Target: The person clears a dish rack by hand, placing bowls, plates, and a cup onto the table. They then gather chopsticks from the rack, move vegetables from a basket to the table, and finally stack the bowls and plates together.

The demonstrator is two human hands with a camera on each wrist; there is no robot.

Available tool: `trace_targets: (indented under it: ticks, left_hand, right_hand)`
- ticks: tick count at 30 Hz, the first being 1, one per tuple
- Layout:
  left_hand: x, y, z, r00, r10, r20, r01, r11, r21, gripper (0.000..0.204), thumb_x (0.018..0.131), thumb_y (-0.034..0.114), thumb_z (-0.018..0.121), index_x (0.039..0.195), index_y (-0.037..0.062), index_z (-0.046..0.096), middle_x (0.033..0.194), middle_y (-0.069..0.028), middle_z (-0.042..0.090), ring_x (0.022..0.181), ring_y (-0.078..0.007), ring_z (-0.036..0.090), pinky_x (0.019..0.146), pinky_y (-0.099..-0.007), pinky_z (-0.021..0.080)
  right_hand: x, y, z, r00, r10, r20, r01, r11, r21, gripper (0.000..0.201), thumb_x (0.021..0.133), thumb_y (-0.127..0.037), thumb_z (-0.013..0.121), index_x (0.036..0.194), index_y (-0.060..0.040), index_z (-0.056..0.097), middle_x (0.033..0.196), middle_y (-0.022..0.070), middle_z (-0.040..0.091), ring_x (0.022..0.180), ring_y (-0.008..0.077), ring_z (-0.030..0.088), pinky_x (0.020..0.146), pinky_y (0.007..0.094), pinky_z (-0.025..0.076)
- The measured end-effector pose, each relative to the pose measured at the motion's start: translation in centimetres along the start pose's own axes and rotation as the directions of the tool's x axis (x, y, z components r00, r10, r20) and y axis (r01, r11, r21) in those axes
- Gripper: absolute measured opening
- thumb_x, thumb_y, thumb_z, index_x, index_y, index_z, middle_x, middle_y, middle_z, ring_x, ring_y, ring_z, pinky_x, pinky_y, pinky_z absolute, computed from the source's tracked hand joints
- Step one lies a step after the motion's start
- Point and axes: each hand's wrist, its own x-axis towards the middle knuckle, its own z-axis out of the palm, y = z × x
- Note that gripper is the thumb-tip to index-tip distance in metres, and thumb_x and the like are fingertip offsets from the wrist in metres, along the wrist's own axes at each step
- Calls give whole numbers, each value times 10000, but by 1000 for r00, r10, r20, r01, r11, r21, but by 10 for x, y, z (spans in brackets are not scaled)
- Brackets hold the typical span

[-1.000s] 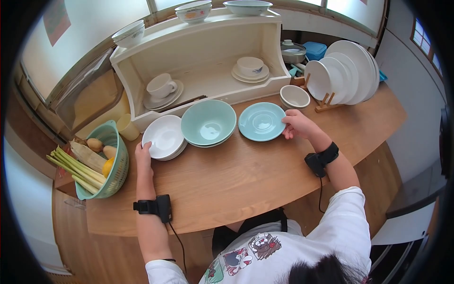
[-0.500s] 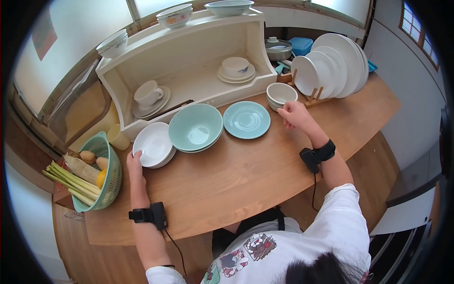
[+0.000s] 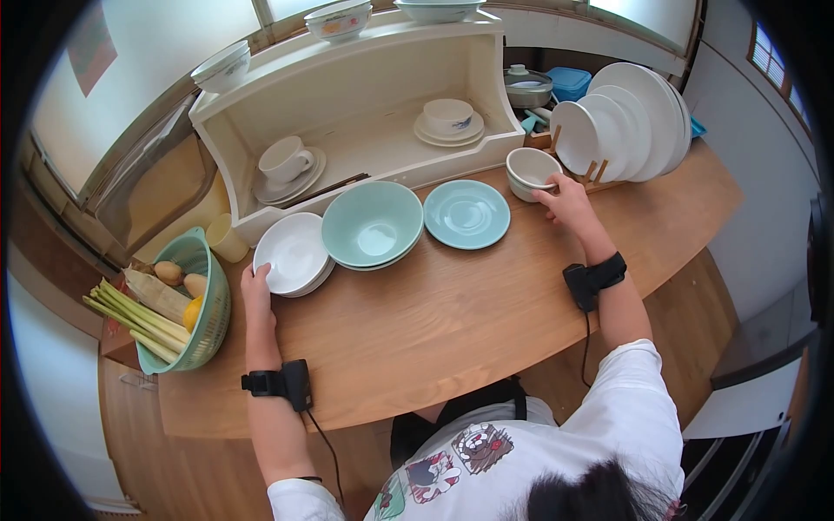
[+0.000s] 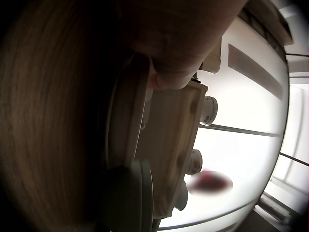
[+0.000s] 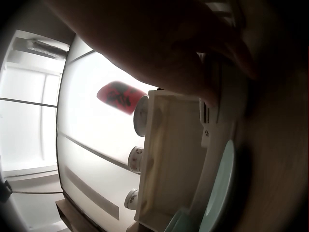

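Outward from the left hand (image 3: 258, 300), a green basket (image 3: 215, 306) holds vegetables (image 3: 155, 295). That hand grips the left edge of the stacked white bowls (image 3: 294, 252) on the counter (image 3: 417, 334). Between the hands sit the stacked green bowls (image 3: 373, 223), just beside the white ones, then a blue plate (image 3: 467, 214). Beyond them, a cream shelf (image 3: 347, 108) holds cups (image 3: 280, 160) and saucers (image 3: 308, 178). The right hand (image 3: 571, 207) grips the rim of the stacked small bowls (image 3: 530, 167); past it, white plates (image 3: 638, 122) stand upright in a wooden rack (image 3: 594, 172).
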Motion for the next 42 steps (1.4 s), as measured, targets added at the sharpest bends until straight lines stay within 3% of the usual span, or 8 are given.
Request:
trace_targets:
  ticks: [8, 11, 13, 17, 23, 26, 31, 42]
  left_hand:
    - [-5, 4, 3, 1000, 18, 24, -19, 1000, 25, 452, 726, 175, 544, 1102, -59, 454, 1020, -143, 536, 923, -204, 509, 820, -286, 369]
    - [-7, 7, 4, 1000, 24, 13, -25, 999, 33, 461, 723, 173, 544, 1109, -60, 452, 1032, -146, 533, 933, -208, 508, 830, -287, 366]
    - [-8, 9, 4, 999, 19, 27, -20, 1000, 20, 450, 723, 167, 541, 1102, -62, 459, 1029, -148, 534, 933, -207, 508, 827, -289, 368]
    - [-4, 6, 3, 999, 22, 28, -22, 1000, 20, 437, 724, 162, 539, 1091, -64, 467, 1027, -150, 535, 930, -207, 510, 820, -291, 373]
    - [-5, 7, 3, 1000, 6, 23, -6, 1000, 14, 425, 724, 153, 538, 1083, -65, 473, 1012, -148, 544, 921, -206, 516, 808, -290, 381]
    - [-2, 5, 3, 1000, 16, -3, -16, 998, 57, 423, 725, 150, 537, 1084, -65, 472, 1005, -147, 547, 922, -204, 517, 808, -289, 380]
    - [-6, 7, 4, 1000, 20, 10, -20, 1000, 20, 418, 730, 153, 532, 1082, -64, 476, 1007, -147, 546, 922, -204, 515, 812, -292, 379]
    - [-4, 6, 4, 999, 25, 23, -26, 999, 26, 416, 731, 155, 533, 1077, -70, 477, 1016, -151, 540, 919, -205, 515, 812, -292, 379]
  right_hand:
    - [-33, -40, 5, 963, -167, -212, 42, 869, -493, 563, 705, -300, 641, 1128, -44, 372, 958, 190, 528, 917, 322, 531, 744, 402, 446]
    - [-45, -53, 22, 927, -374, 28, 340, 805, -486, 480, 697, -303, 645, 1047, -39, 452, 1038, 157, 498, 848, 317, 543, 665, 389, 452]
    - [-50, -58, 35, 764, -468, 443, 635, 668, -388, 380, 704, -286, 636, 940, -33, 479, 950, 139, 536, 793, 322, 545, 622, 397, 446]
    - [-42, -64, 50, 698, -411, 587, 696, 584, -418, 314, 709, -260, 630, 847, -25, 474, 875, 136, 560, 776, 322, 542, 627, 400, 441]
    - [-28, -66, 44, 779, -255, 573, 600, 568, -563, 320, 706, -246, 634, 906, -36, 498, 821, 130, 580, 809, 309, 555, 656, 392, 457]
    - [-31, -72, 45, 784, -346, 515, 601, 630, -492, 403, 700, -235, 645, 1008, -51, 462, 856, 136, 574, 851, 304, 546, 690, 389, 451]
    - [-60, -97, 73, 611, -710, 349, 771, 634, -61, 552, 687, -216, 668, 1133, -70, 377, 1084, 236, 428, 939, 347, 489, 740, 376, 430]
    - [-48, -98, 128, 707, -606, 365, 562, 794, 230, 348, 668, -194, 704, 885, -61, 466, 916, 158, 423, 825, 248, 506, 718, 296, 469]
